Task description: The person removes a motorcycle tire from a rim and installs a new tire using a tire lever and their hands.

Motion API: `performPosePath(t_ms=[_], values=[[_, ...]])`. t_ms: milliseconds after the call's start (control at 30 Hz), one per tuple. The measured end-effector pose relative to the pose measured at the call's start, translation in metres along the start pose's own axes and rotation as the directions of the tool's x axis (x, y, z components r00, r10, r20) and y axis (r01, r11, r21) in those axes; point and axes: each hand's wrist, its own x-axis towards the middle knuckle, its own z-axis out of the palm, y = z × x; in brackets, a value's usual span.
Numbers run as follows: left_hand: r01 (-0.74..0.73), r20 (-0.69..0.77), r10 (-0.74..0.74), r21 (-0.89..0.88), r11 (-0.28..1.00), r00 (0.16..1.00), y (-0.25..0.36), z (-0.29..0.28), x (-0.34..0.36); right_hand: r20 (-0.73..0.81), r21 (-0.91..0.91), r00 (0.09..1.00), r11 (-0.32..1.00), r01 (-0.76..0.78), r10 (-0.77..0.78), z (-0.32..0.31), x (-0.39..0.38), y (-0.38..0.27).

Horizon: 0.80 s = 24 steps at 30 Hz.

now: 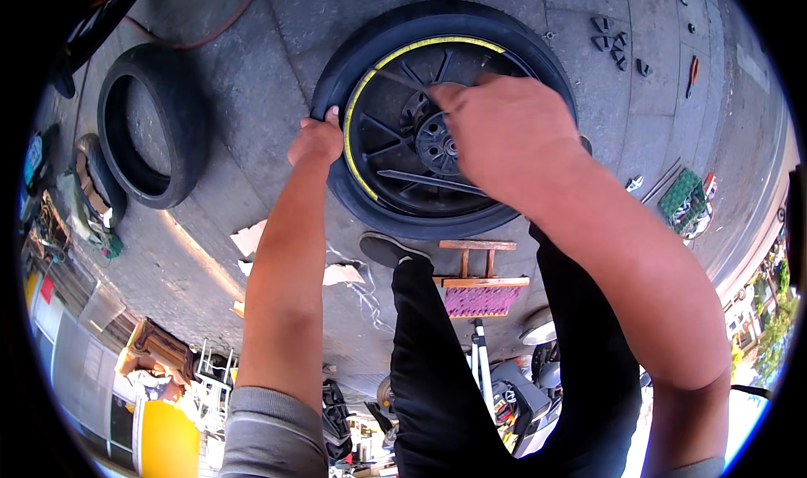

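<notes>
A motorcycle wheel [393, 147] with black spokes and a yellow rim stripe lies flat on the ground before me, its black tire [370, 213] around it. My left hand [318, 137] grips the tire's left edge, thumb on top; its other fingers are mostly hidden. Over the hub, my right hand [508, 129] is closed around a slim grey bar [403, 79], probably a tire lever, which points up-left toward the rim and is partly blurred. A second flat metal lever [429, 180] lies across the near spokes, its right end hidden by my right hand and wrist.
Another loose tire [189, 133] stands at the left, near a reddish hose [227, 26]. Small black parts [607, 41] and an orange-handled tool [693, 76] lie at far right. A green basket [683, 199] is at right; a low wooden stool [483, 297] stands between my legs.
</notes>
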Motion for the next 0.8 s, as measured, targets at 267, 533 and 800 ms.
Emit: performPosePath(t_ms=[267, 533, 800], values=[[-0.033, -0.012, 0.033, 0.056, 0.998, 0.999, -0.003, 0.009, 0.009, -0.100, -0.073, 0.991, 0.993, -0.096, 0.089, -0.011, 0.002, 0.015], [0.005, -0.057, -0.002, 0.064, 0.998, 0.998, 0.025, 0.006, -0.005, -0.071, -0.059, 0.991, 0.991, -0.116, 0.112, -0.001, 0.041, 0.012], [0.003, -0.035, 0.000, 0.087, 0.996, 0.999, -0.012, 0.024, 0.013, -0.186, -0.011, 0.961, 0.977, -0.212, 0.206, -0.017, -0.085, 0.117]])
